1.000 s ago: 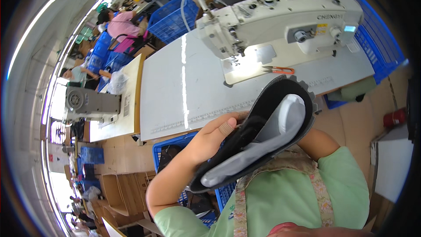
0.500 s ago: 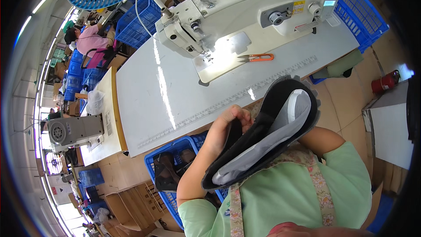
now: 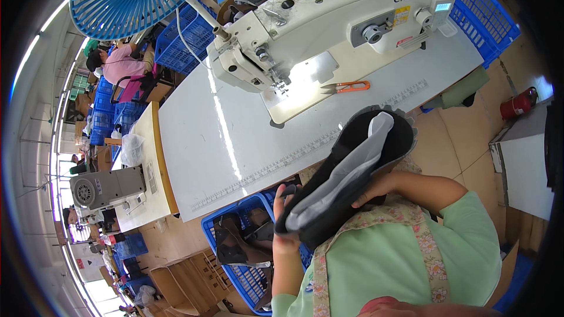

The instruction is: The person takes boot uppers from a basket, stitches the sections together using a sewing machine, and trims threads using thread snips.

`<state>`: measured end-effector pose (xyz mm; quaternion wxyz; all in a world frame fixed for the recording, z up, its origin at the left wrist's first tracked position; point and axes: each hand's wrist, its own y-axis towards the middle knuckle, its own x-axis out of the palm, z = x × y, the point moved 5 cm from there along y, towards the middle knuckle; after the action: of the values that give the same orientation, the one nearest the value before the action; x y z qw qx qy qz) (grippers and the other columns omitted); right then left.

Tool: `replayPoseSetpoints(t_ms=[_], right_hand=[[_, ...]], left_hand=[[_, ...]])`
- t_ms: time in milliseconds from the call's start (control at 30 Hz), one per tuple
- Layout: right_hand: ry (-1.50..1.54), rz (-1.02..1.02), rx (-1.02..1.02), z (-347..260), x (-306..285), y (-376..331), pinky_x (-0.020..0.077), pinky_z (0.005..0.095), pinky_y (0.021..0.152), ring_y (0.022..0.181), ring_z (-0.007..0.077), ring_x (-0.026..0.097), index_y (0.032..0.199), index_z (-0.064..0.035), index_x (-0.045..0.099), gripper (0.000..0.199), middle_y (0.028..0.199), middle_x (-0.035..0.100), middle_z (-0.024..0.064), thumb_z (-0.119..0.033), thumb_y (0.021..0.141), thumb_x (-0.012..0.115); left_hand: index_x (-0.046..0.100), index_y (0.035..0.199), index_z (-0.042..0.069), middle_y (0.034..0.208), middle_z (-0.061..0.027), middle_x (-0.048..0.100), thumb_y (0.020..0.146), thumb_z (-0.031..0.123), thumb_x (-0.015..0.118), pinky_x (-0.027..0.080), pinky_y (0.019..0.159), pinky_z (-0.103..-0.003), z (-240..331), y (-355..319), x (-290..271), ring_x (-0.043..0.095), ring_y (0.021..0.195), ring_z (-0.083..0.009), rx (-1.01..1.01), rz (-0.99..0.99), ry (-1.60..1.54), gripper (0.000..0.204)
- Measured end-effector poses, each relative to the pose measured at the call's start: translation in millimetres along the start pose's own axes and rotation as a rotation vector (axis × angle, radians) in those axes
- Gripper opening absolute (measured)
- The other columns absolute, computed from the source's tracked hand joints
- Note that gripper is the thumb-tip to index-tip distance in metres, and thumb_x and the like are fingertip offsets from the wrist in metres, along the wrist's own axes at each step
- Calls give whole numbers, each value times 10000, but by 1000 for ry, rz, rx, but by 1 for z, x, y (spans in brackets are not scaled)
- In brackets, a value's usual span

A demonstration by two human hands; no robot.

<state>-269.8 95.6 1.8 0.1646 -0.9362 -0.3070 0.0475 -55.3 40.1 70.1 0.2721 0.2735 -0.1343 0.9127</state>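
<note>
The left hand (image 3: 282, 223) closes its grip on the lower end of a black shoe upper (image 3: 352, 170) with a grey lining. The right hand (image 3: 373, 191) holds it from the side, fingers curled around the edge. The piece is in the air, over the near edge of the white bench (image 3: 223, 141), just above a blue crate (image 3: 247, 258). A sewing machine (image 3: 329, 23) and orange snips (image 3: 346, 87) are on the bench.

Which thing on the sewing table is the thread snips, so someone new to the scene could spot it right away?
Start at the big white sewing machine on the long white table. Just in front of its lit needle area, to the right of the needle, lies the thread snips, flat on the tabletop. Its bright orange handle sets it apart; nothing else on the table is orange.
</note>
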Motion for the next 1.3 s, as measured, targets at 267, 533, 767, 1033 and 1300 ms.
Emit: replayPoseSetpoints(t_ms=[267,533,767,1033,1300], right_hand=[[67,-42,102,-39,-5,-3,346,367,1099,1300,307,478,1347,-2,537,796,1375,547,183,-539,794,739],[-417,626,-403,-61,-113,-31,389,394,1073,1264,300,510,1263,-93,605,494,1314,586,141,-238,809,733],[-1037,1018,-167,-54,-160,-21,402,429,1059,1265,295,509,1250,-66,606,425,1329,579,123,-93,827,640],[-1154,1169,-280,-80,-152,-61,415,435,1034,1267,303,505,1246,-60,607,496,1317,586,109,-71,751,617],[-1614,660,-476,-142,-82,29,272,468,1154,1379,331,383,1456,-107,406,670,1502,378,186,-88,806,569]], left_hand=[[20,1532,28,1375,-206,483,451,553,944,397,1072,-473,8,-4,-8,492,1272,-340,148,260,277,1516],[511,1282,-40,1214,-149,620,631,497,885,494,987,-411,17,-10,-47,607,1135,-282,242,414,130,923],[517,1275,-61,1225,-181,620,906,359,675,492,969,-409,12,41,-88,621,1101,-291,117,435,245,581],[612,1169,-65,1130,-144,667,949,238,643,492,904,-324,36,100,-75,631,1021,-201,2,413,326,377],[627,1125,-81,1058,-144,684,938,260,670,510,832,-294,42,115,-64,644,940,-190,-108,400,446,391]])
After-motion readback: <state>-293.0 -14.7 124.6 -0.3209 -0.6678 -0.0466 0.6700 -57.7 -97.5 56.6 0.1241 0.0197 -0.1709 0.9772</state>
